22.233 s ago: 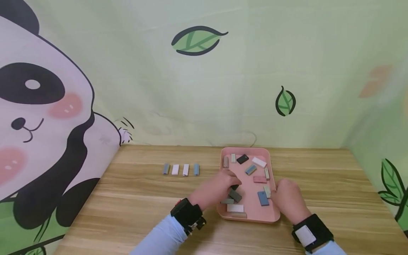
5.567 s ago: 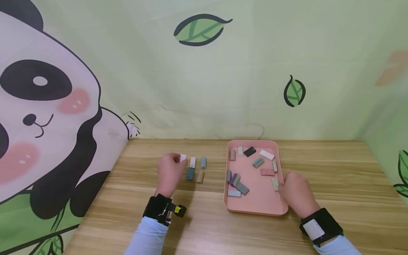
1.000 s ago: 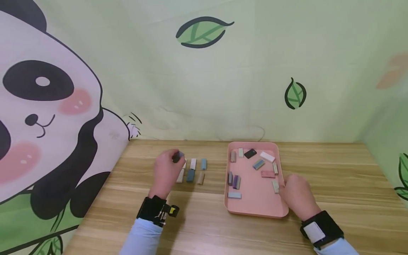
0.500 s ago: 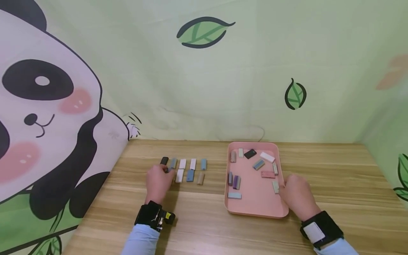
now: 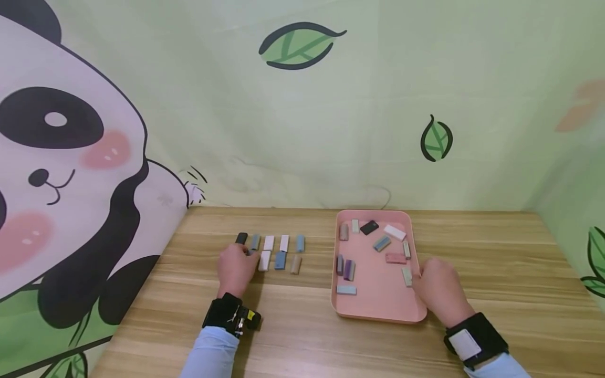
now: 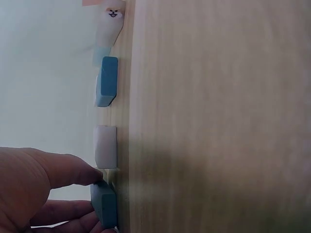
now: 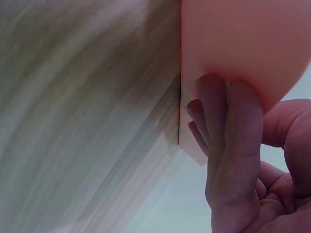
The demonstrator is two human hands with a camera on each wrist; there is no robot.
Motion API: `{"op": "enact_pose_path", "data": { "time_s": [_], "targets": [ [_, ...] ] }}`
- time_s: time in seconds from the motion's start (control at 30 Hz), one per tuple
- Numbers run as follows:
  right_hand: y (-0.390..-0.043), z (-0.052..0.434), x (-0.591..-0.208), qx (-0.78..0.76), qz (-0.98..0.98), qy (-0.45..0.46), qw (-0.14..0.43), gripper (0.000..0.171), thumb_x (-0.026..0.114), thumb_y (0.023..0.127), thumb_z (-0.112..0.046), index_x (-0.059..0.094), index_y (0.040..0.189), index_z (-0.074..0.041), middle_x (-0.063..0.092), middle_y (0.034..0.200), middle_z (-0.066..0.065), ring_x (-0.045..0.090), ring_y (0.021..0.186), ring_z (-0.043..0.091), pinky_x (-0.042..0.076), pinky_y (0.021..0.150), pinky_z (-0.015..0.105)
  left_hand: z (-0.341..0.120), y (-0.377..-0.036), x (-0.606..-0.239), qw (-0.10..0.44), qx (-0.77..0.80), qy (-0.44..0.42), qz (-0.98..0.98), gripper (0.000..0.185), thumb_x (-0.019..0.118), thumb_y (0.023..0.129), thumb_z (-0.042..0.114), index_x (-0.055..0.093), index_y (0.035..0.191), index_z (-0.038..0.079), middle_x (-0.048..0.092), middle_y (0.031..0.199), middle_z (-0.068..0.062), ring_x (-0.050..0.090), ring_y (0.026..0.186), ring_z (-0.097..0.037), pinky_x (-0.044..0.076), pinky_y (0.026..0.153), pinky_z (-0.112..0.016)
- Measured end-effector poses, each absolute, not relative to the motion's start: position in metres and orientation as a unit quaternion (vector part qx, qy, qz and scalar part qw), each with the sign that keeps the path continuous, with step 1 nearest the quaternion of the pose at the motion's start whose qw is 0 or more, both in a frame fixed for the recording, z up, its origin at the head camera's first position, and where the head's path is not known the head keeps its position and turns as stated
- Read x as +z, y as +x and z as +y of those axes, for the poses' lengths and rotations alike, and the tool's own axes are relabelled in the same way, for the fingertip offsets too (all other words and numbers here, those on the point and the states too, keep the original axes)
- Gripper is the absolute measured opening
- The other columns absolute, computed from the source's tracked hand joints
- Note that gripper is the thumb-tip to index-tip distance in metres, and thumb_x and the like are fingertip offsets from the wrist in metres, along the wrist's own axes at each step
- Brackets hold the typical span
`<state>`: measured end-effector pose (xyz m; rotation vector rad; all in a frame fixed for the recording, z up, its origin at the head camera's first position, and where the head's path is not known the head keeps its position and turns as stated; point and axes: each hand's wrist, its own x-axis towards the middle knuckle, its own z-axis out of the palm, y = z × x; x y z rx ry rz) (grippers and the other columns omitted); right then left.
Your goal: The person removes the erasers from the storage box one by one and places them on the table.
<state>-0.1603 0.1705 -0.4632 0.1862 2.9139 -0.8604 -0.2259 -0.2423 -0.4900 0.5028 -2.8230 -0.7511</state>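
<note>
A small grey-blue block (image 6: pixel 104 209), standing on edge at the near-left end of two rows of blocks on the wooden surface (image 5: pixel 302 336), is being pinched by the left hand (image 5: pixel 235 269), while the pink tray (image 5: pixel 378 310), its right rim just beside bare wood, is being gripped by the right hand (image 5: pixel 439 291) with fingers (image 7: pixel 228 145) curled beneath.

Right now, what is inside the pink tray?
The pink tray holds small blocks, among them a black block and a purple block. The right hand covers its right edge, hiding anything there.
</note>
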Motion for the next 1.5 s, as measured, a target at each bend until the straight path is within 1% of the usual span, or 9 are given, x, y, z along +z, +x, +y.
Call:
{"op": "enact_pose_path", "data": {
  "time_s": [0.23,0.33,0.5,0.67,0.77,0.93,1.2,1.3,1.5],
  "targets": [
    [-0.160,0.171,-0.463,-0.286,0.954,0.064,0.055,0.022,0.056,0.088,-0.014,0.064,0.072,-0.001,0.052,0.057,0.005,0.050,0.049,0.015,0.037,0.043,0.026,-0.240,-0.226,-0.487,0.092,-0.235,0.168,-0.953,0.023,0.070,0.078,0.030,0.066,0.072,0.007,0.061,0.074,-0.009,0.053,0.062,-0.023,0.034,0.046,-0.028],
    [-0.160,0.170,-0.463,-0.285,0.955,0.066,0.057,0.022,0.056,0.088,-0.014,0.065,0.074,0.000,0.052,0.057,0.006,0.050,0.049,0.015,0.037,0.043,0.026,-0.238,-0.223,-0.482,0.086,-0.233,0.164,-0.955,0.022,0.068,0.079,0.027,0.068,0.084,0.005,0.064,0.082,-0.011,0.056,0.067,-0.024,0.037,0.049,-0.029],
    [-0.160,0.170,-0.462,-0.285,0.955,0.063,0.051,0.022,0.056,0.088,-0.014,0.065,0.074,0.000,0.052,0.057,0.006,0.050,0.049,0.016,0.037,0.044,0.026,-0.226,-0.217,-0.467,0.110,-0.217,0.118,-0.963,0.041,0.066,0.083,0.032,0.064,0.113,0.004,0.066,0.108,-0.016,0.063,0.089,-0.029,0.051,0.066,-0.040],
    [-0.161,0.171,-0.464,-0.281,0.957,0.056,0.042,0.023,0.055,0.088,-0.013,0.064,0.071,-0.001,0.052,0.057,0.005,0.050,0.049,0.015,0.037,0.043,0.026,-0.198,-0.209,-0.443,0.151,-0.214,0.033,-0.964,0.050,0.068,0.082,0.034,0.059,0.120,0.003,0.060,0.116,-0.020,0.054,0.108,-0.038,0.045,0.089,-0.049],
    [-0.161,0.172,-0.465,-0.279,0.958,0.053,0.038,0.024,0.055,0.088,-0.013,0.064,0.069,-0.001,0.051,0.056,0.005,0.049,0.048,0.015,0.036,0.043,0.026,-0.175,-0.202,-0.431,0.138,-0.217,-0.015,-0.966,0.058,0.071,0.080,0.036,0.053,0.128,0.007,0.055,0.123,-0.018,0.048,0.115,-0.037,0.041,0.096,-0.048],
    [-0.160,0.171,-0.464,-0.279,0.958,0.052,0.034,0.025,0.055,0.088,-0.014,0.063,0.067,-0.002,0.050,0.054,0.004,0.049,0.047,0.015,0.036,0.043,0.026,-0.135,-0.188,-0.422,0.103,-0.196,-0.098,-0.970,0.072,0.075,0.076,0.039,0.045,0.137,0.017,0.045,0.134,-0.012,0.041,0.124,-0.033,0.040,0.099,-0.047],
    [-0.160,0.169,-0.462,-0.279,0.958,0.057,0.042,0.026,0.055,0.090,-0.016,0.065,0.071,-0.001,0.050,0.055,0.004,0.049,0.048,0.015,0.036,0.043,0.026,-0.087,-0.174,-0.423,0.070,-0.141,-0.207,-0.966,0.083,0.080,0.067,0.045,0.042,0.138,0.023,0.042,0.139,-0.011,0.039,0.127,-0.032,0.036,0.103,-0.048],
    [-0.160,0.170,-0.462,-0.277,0.958,0.058,0.044,0.025,0.055,0.090,-0.015,0.065,0.070,-0.002,0.050,0.056,0.005,0.049,0.048,0.016,0.035,0.043,0.026,-0.075,-0.171,-0.427,0.069,-0.118,-0.241,-0.961,0.078,0.081,0.067,0.042,0.046,0.134,0.023,0.044,0.137,-0.009,0.041,0.125,-0.032,0.036,0.103,-0.047],
    [-0.161,0.171,-0.462,-0.283,0.956,0.061,0.051,0.023,0.056,0.089,-0.014,0.066,0.073,-0.001,0.051,0.057,0.005,0.050,0.049,0.016,0.036,0.044,0.026,-0.059,-0.163,-0.438,0.039,-0.082,-0.303,-0.949,0.055,0.076,0.073,0.029,0.057,0.124,0.022,0.054,0.126,-0.003,0.047,0.119,-0.022,0.039,0.102,-0.040]
  ]
}}
